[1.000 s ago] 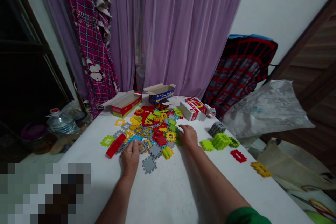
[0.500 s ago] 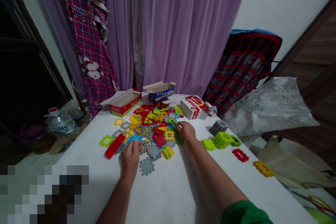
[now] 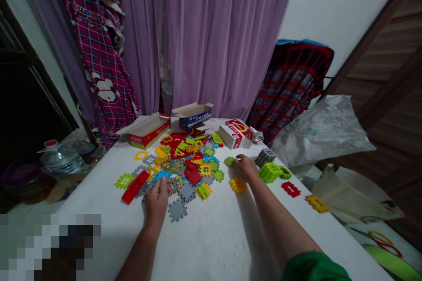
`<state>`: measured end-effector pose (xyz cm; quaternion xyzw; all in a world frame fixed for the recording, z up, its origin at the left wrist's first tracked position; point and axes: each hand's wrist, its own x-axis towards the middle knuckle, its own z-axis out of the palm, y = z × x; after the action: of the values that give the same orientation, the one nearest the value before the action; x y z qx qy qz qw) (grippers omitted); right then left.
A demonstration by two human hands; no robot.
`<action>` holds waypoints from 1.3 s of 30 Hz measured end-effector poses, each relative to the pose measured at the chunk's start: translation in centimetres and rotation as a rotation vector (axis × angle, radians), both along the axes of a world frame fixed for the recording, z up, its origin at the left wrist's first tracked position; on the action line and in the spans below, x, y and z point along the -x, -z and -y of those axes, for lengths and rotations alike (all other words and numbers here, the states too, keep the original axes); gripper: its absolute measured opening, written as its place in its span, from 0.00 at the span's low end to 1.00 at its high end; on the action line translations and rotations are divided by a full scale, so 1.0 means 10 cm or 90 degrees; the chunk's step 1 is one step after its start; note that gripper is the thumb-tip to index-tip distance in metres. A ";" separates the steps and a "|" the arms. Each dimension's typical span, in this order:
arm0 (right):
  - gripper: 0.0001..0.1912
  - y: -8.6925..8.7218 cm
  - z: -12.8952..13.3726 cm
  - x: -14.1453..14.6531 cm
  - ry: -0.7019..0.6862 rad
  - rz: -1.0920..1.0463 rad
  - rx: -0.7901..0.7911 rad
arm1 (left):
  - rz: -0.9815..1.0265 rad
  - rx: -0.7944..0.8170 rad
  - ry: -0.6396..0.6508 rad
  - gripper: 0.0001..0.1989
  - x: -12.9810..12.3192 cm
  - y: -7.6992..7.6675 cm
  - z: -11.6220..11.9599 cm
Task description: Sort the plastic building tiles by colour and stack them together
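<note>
A spread pile of toothed plastic pieces, among them a red piece [image 3: 193,175], a yellow window piece [image 3: 206,169] and a grey square [image 3: 177,210], covers the middle of the white table [image 3: 204,246]. My left hand [image 3: 157,197] rests at the pile's near left edge, beside a long red piece [image 3: 135,187]; its fingertips are close together and what they hold, if anything, is too small to name. My right hand [image 3: 245,167] pinches a small green piece [image 3: 230,161] right of the pile. A yellow piece [image 3: 238,185] lies just below that hand.
Farther right are a grey stack [image 3: 265,156], a green stack [image 3: 270,172], a red piece [image 3: 290,189] and yellow pieces [image 3: 317,203]. Behind the pile stand a red open box [image 3: 150,131], a blue box [image 3: 195,118] and a white-and-red box [image 3: 235,134].
My right hand has moved right, away from the pile, with a green piece. The yellow piece below it now shows. The whole view has shifted slightly; my left hand stays by the pile.
</note>
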<state>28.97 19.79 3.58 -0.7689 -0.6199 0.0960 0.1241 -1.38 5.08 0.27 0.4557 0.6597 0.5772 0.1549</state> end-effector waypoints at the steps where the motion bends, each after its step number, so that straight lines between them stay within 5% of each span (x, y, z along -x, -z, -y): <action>1: 0.20 -0.02 0.03 0.00 0.002 0.015 -0.004 | -0.004 0.000 -0.001 0.23 0.00 0.00 0.00; 5: 0.20 -0.06 0.18 0.08 -0.035 0.055 -0.028 | -0.024 0.004 -0.002 0.23 0.01 0.02 0.00; 12: 0.21 0.09 0.32 0.48 -0.263 0.047 -0.020 | -0.033 0.007 -0.001 0.24 0.02 0.04 0.00; 16: 0.22 0.12 0.35 0.60 -0.302 0.057 -0.025 | -0.033 0.007 -0.003 0.25 0.02 0.04 -0.01; 22: 0.17 0.09 0.39 0.64 -0.272 0.067 -0.040 | -0.037 0.018 -0.011 0.25 0.02 0.05 -0.01; 29: 0.21 0.11 0.25 0.43 -0.067 0.024 -0.049 | -0.031 0.015 -0.011 0.23 0.02 0.04 -0.02; 39: 0.20 0.04 0.47 0.33 -0.049 0.150 -0.098 | -0.036 0.008 0.000 0.23 0.01 0.03 -0.01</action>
<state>25.68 15.10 3.22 -0.7387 -0.6647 -0.0381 0.1050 -1.52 5.22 -0.03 0.4707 0.6674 0.5599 0.1395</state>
